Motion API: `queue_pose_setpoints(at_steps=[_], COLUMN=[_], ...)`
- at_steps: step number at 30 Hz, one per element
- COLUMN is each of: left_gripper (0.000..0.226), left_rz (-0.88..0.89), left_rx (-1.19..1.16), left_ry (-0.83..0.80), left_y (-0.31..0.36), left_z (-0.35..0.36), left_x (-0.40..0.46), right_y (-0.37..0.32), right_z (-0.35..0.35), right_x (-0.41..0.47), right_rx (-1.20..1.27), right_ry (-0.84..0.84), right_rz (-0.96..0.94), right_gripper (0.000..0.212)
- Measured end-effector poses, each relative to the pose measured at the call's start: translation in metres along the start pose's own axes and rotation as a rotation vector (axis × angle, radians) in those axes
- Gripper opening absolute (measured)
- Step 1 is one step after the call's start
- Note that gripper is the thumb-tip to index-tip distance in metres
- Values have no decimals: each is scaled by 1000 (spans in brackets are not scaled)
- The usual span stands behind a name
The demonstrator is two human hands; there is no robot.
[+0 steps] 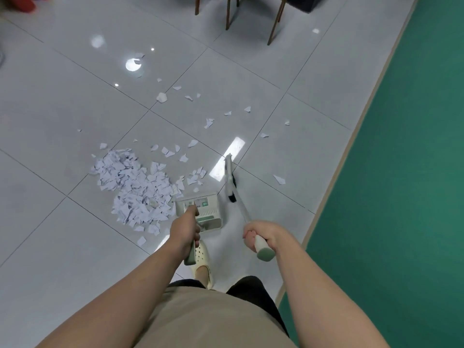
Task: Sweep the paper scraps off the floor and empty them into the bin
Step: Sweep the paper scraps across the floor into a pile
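On the glossy grey tiled floor [75,96], the left hand [184,228] gripped the pale-green plastic dustpan [203,209] beside the heaped white paper scraps [135,187], the right hand [263,233] clenched the long-handled white broom [232,183], whose hasty stroke risked scattering strays wider.

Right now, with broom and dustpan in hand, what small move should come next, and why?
Probably swing the broom head left, pushing loose scraps toward the big pile beside the dustpan. Scraps lie scattered, and the pan looks empty.
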State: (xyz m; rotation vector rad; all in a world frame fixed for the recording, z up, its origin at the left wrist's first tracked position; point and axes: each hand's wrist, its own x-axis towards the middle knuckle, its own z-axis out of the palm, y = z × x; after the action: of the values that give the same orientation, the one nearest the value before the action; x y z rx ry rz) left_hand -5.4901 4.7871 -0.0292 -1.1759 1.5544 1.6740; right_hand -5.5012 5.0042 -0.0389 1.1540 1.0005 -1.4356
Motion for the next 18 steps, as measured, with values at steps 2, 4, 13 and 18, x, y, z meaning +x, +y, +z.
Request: queue_pose_setpoints(at_steps=[2,4,13,18], left_gripper=[19,19,21,18], left_rz=[2,15,13,72], left_rx=[-29,-62,-264,-415], left_ry=[42,84,279,364], left_y=[3,6,18,26], left_z=[9,17,99,154], left_x=[2,5,4,-2], right_y=[-19,-37,-102,-144], right_z=[-15,-31,-81,-144], right_x=[-8,-16,-70,-76], right_rx=[99,153,-12,-151], right_ry=[-103,-198,-71,182], right_rz=[-8,-48,-111,-244], right_gripper=[32,30,24,14])
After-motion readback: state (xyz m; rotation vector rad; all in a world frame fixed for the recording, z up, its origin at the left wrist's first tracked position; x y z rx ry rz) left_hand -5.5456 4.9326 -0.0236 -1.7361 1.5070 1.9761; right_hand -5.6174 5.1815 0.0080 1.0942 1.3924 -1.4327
